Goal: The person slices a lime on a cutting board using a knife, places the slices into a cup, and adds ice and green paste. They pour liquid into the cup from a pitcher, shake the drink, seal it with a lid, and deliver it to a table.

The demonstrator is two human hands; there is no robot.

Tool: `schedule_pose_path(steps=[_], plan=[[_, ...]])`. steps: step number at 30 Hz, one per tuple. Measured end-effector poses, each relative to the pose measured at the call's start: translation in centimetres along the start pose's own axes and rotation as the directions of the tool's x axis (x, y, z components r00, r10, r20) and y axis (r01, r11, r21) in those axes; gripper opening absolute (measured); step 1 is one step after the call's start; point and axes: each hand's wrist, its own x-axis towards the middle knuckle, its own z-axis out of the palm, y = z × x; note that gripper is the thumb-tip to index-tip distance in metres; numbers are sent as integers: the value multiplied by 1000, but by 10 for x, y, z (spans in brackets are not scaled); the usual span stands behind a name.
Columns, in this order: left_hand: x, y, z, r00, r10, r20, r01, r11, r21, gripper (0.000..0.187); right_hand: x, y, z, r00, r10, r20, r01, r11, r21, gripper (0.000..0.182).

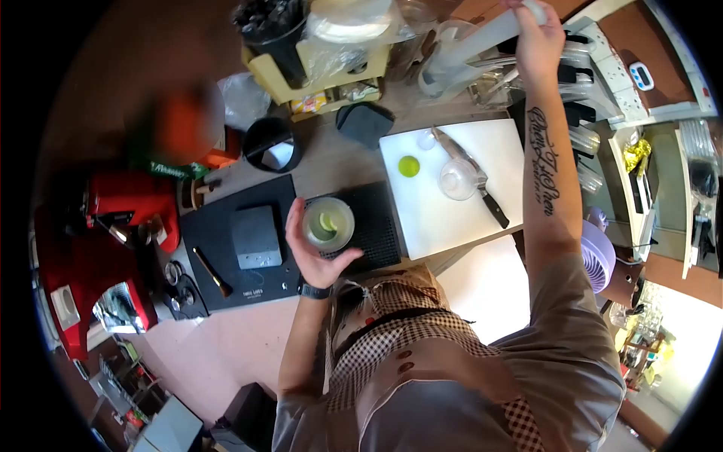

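My left hand curves around a clear plastic cup with pale liquid and lime slices inside, its thumb and fingers on opposite sides. The cup is over a black ribbed mat. Far up at the top right, my right hand is closed on the upper end of a long, translucent whitish stick-like piece, whose exact kind I cannot make out. Its lower end reaches toward clear containers at the back. A cut lime, a knife and a small clear cup lie on the white cutting board.
To the left, a small scale and a brush rest on a black mat. A red machine stands beyond them. A black round container and a cardboard organizer stand behind. A purple fan is at right.
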Motion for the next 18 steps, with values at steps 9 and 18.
schedule_pose_path(steps=[9, 18], plan=[[-10, -17, 4, 997, -73, -20, 71, 994, -86, 108, -69, 30, -8, 985, 159, -69, -148, 979, 138, 38], [-13, 16, -44, 994, -103, 35, 97, 987, 128, 109, -372, -72, -19, 886, 357, 296, -356, 933, -61, 44]])
